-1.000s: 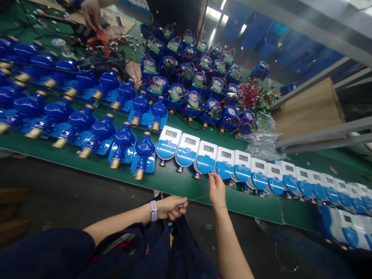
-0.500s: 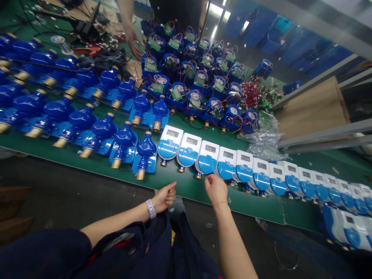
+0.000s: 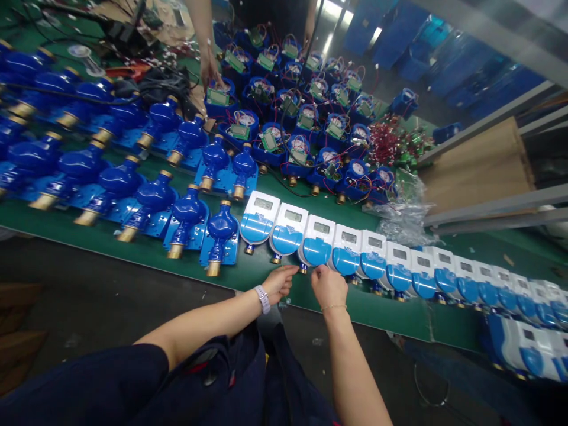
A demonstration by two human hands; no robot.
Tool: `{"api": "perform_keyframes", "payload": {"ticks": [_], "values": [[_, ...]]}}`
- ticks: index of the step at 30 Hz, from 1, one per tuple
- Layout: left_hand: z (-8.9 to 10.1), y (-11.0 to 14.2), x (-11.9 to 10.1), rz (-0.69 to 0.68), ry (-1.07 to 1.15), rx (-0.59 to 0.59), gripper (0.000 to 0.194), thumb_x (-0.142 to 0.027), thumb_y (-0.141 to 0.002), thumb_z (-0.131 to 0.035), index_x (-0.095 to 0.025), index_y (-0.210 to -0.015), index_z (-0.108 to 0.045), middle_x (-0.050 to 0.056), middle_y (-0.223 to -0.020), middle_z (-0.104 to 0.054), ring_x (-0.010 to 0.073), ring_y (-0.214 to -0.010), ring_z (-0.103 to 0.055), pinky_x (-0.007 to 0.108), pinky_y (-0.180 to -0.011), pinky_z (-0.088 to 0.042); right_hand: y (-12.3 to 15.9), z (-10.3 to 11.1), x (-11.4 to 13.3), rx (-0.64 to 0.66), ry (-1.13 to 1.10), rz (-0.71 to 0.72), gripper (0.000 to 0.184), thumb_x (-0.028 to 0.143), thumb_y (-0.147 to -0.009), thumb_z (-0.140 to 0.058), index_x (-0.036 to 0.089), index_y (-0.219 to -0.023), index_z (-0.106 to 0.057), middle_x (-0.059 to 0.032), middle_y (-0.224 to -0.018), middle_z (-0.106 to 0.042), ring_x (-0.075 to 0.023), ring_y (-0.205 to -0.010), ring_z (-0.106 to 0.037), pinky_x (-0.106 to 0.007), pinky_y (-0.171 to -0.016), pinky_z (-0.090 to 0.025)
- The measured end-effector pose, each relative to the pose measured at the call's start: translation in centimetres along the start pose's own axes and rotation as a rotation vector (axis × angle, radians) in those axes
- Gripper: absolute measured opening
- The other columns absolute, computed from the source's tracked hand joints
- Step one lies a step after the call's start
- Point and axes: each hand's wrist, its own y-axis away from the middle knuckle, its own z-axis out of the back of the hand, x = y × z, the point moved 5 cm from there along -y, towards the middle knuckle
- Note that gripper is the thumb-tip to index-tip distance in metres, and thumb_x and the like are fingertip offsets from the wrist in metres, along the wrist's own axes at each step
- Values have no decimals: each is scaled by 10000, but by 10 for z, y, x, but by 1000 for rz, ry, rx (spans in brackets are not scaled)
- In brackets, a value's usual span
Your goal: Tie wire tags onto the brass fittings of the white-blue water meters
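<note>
Wearing a watch, my left hand (image 3: 279, 284) is closed in a pinch. Its fingertips come up against the brass end of a white-and-blue water meter (image 3: 316, 242), third from the left in the finished-looking row. My right hand (image 3: 329, 288) is curled just right of that same brass end, below the meter's lower edge. Whatever either pinch holds is too small or hidden to make out. To the left in the row lie two similar water meters (image 3: 288, 231), and more continue to the right. Beside the row, a blue meter body (image 3: 222, 228) lies face down with brass ends.
Several blue meter bodies (image 3: 118, 177) fill the left of the green table (image 3: 381, 313). Behind are open meters with circuit boards (image 3: 306, 118), where a co-worker's hand (image 3: 210, 71) touches one. Plastic bags (image 3: 402, 216) and a metal rack (image 3: 497, 213) stand at the right.
My left hand has moved right and up to the meter's brass end, near my right hand, which has barely shifted. The co-worker's hand has moved onto an open meter.
</note>
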Motion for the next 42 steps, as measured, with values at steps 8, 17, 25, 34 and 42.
{"api": "perform_keyframes", "payload": {"ticks": [8,17,25,34,42], "values": [[-15,-7,8,62,-36,4,422,-353,-598,-687,-171,-938,-516,-122,-483,-204,13,-361,-153,187,-393,-21,0,4,4,17,46,26,262,284,-833,-385,182,-827,-626,-110,-737,-652,-215,-695,-628,-293,-602,-422],[-26,-13,14,106,46,69,363,-352,-586,-708,-179,-820,-491,-119,-485,-197,12,-361,-144,183,-386,-14,-2,5,6,17,70,83,248,286,-827,-390,192,-792,-617,-92,-720,-654,-218,-689,-630,-284,-578,-419],[-35,-19,18,196,179,83,361,-320,-628,-683,-174,-608,-354,-117,-454,-189,9,-343,-143,164,-361,-29,-3,3,8,44,92,83,273,287,-850,-366,174,-815,-612,-106,-736,-651,-214,-696,-630,-286,-593,-423],[-41,-23,19,247,320,69,291,-202,-743,-586,-170,-593,-338,-114,-443,-169,7,-319,-142,146,-326,-45,2,6,-3,34,-14,46,236,331,-836,-405,221,-855,-613,-64,-761,-652,-188,-689,-614,-260,-570,-371],[-43,-23,22,300,411,154,246,-170,-782,-556,-165,-635,-358,-110,-464,-159,7,-318,-152,132,-318,-47,14,9,-26,-231,-356,53,195,337,-794,-469,205,-731,-597,3,-656,-566,-133,-609,-516,-235,-550,-313]]}}
